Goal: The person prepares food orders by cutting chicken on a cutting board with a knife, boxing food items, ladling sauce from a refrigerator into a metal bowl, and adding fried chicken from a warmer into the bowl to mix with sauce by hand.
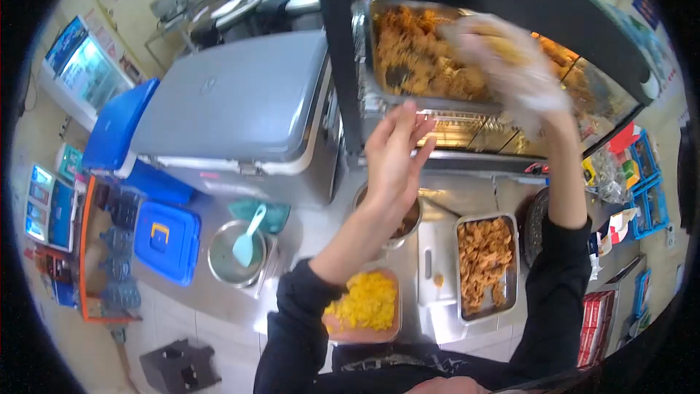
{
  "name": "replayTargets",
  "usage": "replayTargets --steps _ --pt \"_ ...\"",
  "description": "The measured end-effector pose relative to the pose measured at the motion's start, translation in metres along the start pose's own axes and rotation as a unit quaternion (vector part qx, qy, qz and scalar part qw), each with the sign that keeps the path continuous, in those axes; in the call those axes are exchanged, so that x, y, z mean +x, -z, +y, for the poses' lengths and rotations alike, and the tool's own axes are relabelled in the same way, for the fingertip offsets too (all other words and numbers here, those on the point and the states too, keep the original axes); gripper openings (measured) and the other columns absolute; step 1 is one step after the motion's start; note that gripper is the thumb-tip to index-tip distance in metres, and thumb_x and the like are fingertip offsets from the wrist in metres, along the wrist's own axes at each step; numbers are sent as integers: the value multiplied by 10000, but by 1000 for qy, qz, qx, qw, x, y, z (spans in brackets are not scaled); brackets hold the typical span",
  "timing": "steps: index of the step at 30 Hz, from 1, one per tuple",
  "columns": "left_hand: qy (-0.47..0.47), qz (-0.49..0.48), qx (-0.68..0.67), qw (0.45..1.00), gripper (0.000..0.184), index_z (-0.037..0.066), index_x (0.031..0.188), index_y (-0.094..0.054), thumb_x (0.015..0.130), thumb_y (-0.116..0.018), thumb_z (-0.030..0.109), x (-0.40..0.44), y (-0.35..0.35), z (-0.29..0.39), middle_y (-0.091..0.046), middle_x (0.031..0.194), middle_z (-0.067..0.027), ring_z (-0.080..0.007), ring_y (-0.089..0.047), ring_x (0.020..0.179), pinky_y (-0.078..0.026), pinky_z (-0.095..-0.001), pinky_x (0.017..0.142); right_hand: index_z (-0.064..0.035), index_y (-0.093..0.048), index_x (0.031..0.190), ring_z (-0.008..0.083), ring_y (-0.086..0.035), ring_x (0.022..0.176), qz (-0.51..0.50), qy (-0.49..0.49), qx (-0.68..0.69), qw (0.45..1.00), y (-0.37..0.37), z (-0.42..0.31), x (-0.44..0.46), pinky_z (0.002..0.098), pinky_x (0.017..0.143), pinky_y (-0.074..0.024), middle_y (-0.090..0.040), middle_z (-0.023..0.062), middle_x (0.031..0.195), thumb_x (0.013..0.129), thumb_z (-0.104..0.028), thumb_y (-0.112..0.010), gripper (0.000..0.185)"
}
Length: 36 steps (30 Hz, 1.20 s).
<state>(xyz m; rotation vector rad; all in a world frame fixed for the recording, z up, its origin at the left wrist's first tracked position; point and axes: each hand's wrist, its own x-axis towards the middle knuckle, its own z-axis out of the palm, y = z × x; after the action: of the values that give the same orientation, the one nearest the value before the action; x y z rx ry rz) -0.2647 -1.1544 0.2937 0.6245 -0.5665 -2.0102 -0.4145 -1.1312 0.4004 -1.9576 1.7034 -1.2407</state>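
My right hand, in a clear plastic glove, reaches over the tray of fried chicken in the heated display case. It is blurred, and its fingers look closed. A golden-yellow patch shows at the glove, but I cannot make out what it is. My bare left hand is raised just below the tray's front edge, fingers apart, with nothing seen in it. Whether its fingertips touch the tray I cannot tell. Beneath my arms are a metal tray of brown fried pieces and a tray of yellow chunks.
The black-framed display case stands ahead. A large grey cooler box is to its left. On the counter are a blue lid, a pot with a teal spatula, and a round metal pot partly behind my left arm.
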Motion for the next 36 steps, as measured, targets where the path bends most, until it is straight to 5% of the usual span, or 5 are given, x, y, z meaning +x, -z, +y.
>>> replayTargets --steps 13,19,21,23,36 --pt "19 -12 33 999 172 103 973 -574 847 -605 215 16 3 9 -561 886 19 -112 -583 870 -484 -194 677 -99 -536 1137 340 -562 918 -228 -225 -66 945 -200 150 -136 359 834 -444 -565 186 1077 634 -206 -704 541" --pt "19 -22 11 1000 173 85 964 -572 844 -609 204 16 5 11 -562 875 10 -107 -581 822 -489 -186 650 -53 -568 1091 254 -581 986 106 -87 129 982 -66 71 -125 281 750 -486 -546 165 1162 712 140 -482 434" --pt "22 -29 15 999 173 81 959 -571 843 -611 203 16 4 10 -562 872 8 -105 -579 815 -486 -189 653 -58 -581 1085 237 -580 917 139 126 -313 931 -38 20 -97 338 754 -477 -568 109 1122 683 53 -545 418" --pt "17 -8 13 1000 184 96 1025 -561 871 -568 196 17 1 10 -551 877 19 -92 -556 836 -440 -226 708 -85 -571 1108 229 -575 901 145 188 -355 904 -53 36 -62 346 746 -471 -576 92 1083 680 2 -566 437" --pt "-85 1 125 988 412 144 1246 -363 871 -529 178 -86 91 22 -505 940 -13 -135 -567 753 -426 -221 570 -112 -635 848 252 -600 765 226 17 -494 839 -17 147 34 377 716 -484 -607 81 732 655 -55 -608 203"
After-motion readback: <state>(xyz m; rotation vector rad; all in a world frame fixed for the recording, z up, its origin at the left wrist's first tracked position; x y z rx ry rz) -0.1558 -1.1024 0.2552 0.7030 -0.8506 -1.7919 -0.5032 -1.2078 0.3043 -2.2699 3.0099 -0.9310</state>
